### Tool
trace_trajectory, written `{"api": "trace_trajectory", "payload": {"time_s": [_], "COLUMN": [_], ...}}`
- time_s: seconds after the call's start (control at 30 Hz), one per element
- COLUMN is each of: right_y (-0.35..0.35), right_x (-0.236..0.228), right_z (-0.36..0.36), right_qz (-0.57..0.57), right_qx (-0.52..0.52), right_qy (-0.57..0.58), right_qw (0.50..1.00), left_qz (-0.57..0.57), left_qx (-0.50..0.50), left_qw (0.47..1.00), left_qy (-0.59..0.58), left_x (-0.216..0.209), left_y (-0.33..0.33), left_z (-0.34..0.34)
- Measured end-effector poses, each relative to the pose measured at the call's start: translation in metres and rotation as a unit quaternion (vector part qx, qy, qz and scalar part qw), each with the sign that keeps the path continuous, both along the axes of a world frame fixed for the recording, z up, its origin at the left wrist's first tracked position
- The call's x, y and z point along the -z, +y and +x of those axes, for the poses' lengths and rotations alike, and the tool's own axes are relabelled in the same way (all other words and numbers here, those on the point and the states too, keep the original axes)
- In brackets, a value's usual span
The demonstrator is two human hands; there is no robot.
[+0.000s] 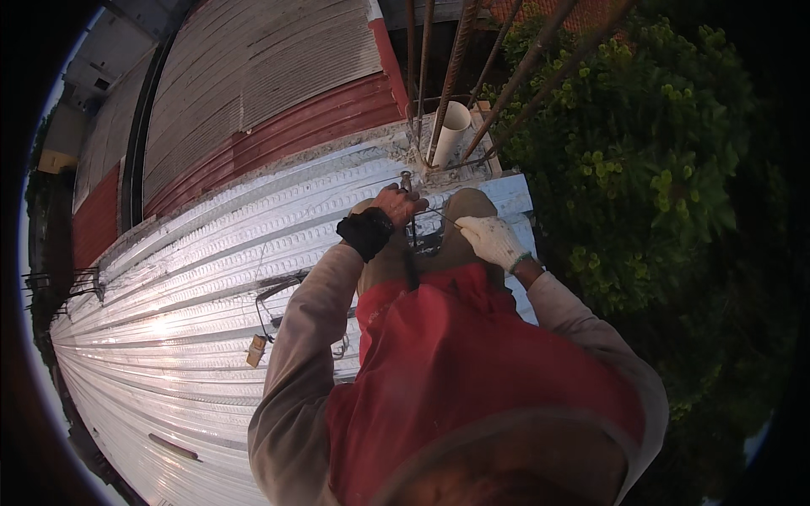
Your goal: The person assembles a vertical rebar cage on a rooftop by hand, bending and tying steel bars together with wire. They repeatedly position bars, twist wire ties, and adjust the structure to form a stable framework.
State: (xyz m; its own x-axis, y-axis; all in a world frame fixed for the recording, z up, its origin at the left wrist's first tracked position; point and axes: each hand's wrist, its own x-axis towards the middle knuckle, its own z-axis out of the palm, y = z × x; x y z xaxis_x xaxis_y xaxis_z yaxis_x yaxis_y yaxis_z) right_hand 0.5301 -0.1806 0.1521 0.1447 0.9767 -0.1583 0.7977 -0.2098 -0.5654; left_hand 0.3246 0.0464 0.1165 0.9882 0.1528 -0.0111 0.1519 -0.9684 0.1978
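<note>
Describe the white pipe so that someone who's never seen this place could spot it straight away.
Find the shiny ribbed metal deck and look to its edge near the green foliage. Just beyond the white-gloved right hand, brown steel bars rise in a cluster. Among them is the pipe, the one wide, pale, hollow tube amid thin dark rods.

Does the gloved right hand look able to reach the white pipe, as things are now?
Probably yes: the right hand is close, and the white pipe shows between the rusty bars. But the bars narrow the way, and the hand seems to hold a thin rod.
</note>
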Motion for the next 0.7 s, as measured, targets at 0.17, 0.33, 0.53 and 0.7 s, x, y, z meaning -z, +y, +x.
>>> {"api": "trace_trajectory", "payload": {"time_s": [0.17,0.33,0.53,0.7], "right_y": [-0.007,-0.001,0.059,0.102], "right_x": [0.013,0.040,0.056,0.089], "right_z": [0.024,0.050,0.043,0.039], "right_qz": [0.021,-0.013,0.072,0.122], "right_qx": [0.079,0.217,0.162,0.137], "right_qy": [0.009,-0.063,-0.097,-0.106], "right_qw": [0.997,0.974,0.979,0.977], "left_qz": [-0.098,-0.096,-0.046,-0.028], "left_qx": [-0.033,-0.215,-0.182,-0.147], "left_qw": [0.994,0.968,0.980,0.989], "left_qy": [-0.037,-0.085,-0.071,-0.011], "left_x": [0.025,0.051,0.047,0.060], "left_y": [0.015,0.058,0.073,0.089], "left_z": [0.022,0.030,0.071,0.089]}}
